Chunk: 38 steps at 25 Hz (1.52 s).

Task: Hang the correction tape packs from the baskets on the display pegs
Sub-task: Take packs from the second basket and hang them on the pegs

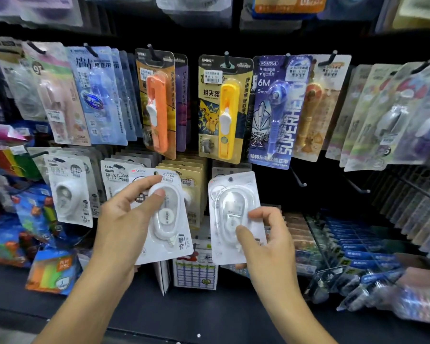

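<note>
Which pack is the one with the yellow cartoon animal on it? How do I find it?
Look at the upper row of pegs on the black display wall, right in the middle, above the two hands' white packs. The Pikachu pack hangs there, beside the orange pack. It alone holds a long yellow tool and shows a yellow cartoon animal with lightning bolts.

The top-row packs (194, 6) are blurred and cut off by the upper edge.

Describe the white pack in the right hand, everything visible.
The white correction tape pack is a white backing card with a clear plastic blister over an oval white dispenser. A hang hole sits at its top. It is upright, tilted slightly, before the lower pegs. The right hand pinches its lower right side, thumb on the blister.
</note>
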Motion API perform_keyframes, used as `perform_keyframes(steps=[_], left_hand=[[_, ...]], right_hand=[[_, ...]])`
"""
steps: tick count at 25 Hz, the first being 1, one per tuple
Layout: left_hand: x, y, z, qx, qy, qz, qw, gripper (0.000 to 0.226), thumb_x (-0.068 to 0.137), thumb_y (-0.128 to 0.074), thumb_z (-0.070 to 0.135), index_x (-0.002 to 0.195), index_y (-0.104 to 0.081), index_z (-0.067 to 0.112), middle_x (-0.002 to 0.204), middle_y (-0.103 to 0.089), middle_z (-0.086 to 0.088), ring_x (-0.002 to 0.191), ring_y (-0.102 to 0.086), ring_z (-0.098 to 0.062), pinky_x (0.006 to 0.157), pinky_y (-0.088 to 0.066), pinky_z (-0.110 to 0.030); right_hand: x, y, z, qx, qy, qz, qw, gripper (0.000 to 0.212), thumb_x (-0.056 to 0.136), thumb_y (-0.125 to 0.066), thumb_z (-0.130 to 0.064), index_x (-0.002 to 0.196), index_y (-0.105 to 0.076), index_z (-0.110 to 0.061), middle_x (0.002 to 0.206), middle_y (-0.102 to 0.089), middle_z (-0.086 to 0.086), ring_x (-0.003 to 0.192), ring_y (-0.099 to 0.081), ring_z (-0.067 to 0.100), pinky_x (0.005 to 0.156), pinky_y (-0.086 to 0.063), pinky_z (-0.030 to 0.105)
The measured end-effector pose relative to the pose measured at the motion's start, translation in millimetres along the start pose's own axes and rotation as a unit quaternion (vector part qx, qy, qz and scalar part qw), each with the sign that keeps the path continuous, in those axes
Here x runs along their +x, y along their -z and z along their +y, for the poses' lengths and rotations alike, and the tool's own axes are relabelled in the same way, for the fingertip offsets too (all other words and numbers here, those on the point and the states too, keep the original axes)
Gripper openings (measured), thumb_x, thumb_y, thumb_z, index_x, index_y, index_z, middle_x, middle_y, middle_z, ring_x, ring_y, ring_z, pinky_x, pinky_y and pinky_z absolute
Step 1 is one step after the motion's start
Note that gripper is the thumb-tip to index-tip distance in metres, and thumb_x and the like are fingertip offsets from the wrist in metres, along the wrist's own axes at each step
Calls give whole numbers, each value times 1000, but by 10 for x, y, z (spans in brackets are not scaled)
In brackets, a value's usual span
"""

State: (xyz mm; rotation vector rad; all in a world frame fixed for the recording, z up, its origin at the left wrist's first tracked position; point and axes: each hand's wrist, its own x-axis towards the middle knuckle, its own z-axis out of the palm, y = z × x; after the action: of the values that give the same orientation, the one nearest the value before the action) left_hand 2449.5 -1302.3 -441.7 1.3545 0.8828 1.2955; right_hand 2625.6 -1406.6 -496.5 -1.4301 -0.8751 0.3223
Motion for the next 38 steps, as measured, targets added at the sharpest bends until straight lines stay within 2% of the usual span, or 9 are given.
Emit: perform_keyframes(steps=[4,8,13,17,21,25,33,36,38], left_hand=[[11,-29,-28,19,-58,-17,998,39,89,-74,14,101,-76,50,105,-70,37,107,-60,17,99,-46,-23],[30,-75,-108,-12,-73,-37,997,34,86,-76,13,102,-79,42,110,-75,18,116,-65,-8,108,-49,-40],[-11,-363,-230,15,-111,-194,975,24,92,-71,30,115,-68,38,119,-70,8,117,-64,-20,98,-53,-41],[42,-433,-377,209,-162,-183,947,35,97,-61,39,129,-49,49,115,-61,26,103,-60,2,84,-51,-20],[174,-409,-483,507,-174,-145,832,67,94,-43,62,154,-34,33,164,-24,10,149,-20,-16,120,-26,-48],[199,-430,-496,506,-161,-158,832,74,93,-29,69,158,-27,34,169,-13,10,155,-9,-17,124,-16,-49],[-20,-495,-515,540,-184,-120,813,68,95,-57,42,156,-31,27,170,-13,-3,155,-11,-27,124,-14,-50],[-393,-696,-704,544,-166,-266,778,65,93,-59,41,152,-37,25,158,-38,-4,141,-36,-31,113,-35,-47],[-745,-833,-978,583,-114,-458,662,61,94,-59,45,150,-40,28,151,-47,-2,135,-45,-29,108,-41,-44]], right_hand=[[63,-58,34,70,-59,16,996,27,92,-68,-19,95,-61,-45,117,-56,-22,93,-68,17,59,-59,28],[129,-48,-14,-129,-45,-70,988,44,96,-65,-27,129,-49,-51,153,-32,-18,136,-41,7,105,-41,30],[61,-166,-88,261,-30,-172,949,52,91,-72,-10,129,-46,-33,119,-72,6,97,-74,25,75,-62,37],[113,-81,-113,156,-23,-47,986,41,96,-65,-7,121,-49,-36,112,-72,4,89,-73,17,64,-60,31],[140,25,-83,-47,72,-23,996,32,97,-62,-22,117,-52,-46,113,-67,-13,96,-66,12,73,-54,32],[162,-78,-98,-109,76,12,991,29,95,-53,-38,121,-49,-48,105,-65,-16,83,-56,8,71,-39,29],[516,38,108,-222,-35,-79,971,59,97,-58,-23,148,-37,-43,156,-31,-14,118,-48,11,83,-45,28],[57,457,657,-179,-137,-151,962,27,97,-60,-26,120,-58,-41,131,-61,-7,102,-66,18,79,-54,32],[-440,809,1144,-222,-290,-253,896,17,98,-60,-27,114,-63,-31,116,-68,-2,94,-70,23,67,-52,27]])
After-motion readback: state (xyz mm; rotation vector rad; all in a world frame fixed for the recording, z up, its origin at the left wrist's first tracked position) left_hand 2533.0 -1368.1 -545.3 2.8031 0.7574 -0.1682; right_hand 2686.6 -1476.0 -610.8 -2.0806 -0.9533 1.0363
